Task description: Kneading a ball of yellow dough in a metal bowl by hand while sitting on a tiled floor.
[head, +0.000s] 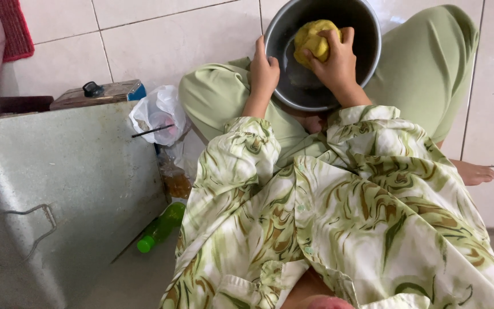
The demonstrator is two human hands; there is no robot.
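A lump of yellow dough [311, 39] is pressed inside the metal bowl [367, 51], which rests on the lap above the tiled floor [144, 40]. The right hand [335, 57] is closed over it; the left hand [264, 71] is clamped on the rim. The dough seems gathered into one mass, though its smoothness cannot be judged, so kneading appears unfinished.

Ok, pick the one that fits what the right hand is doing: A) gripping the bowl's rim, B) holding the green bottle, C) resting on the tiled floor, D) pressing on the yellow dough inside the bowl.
D: the right hand presses down on the yellow dough inside the metal bowl, while the left hand grips the rim.
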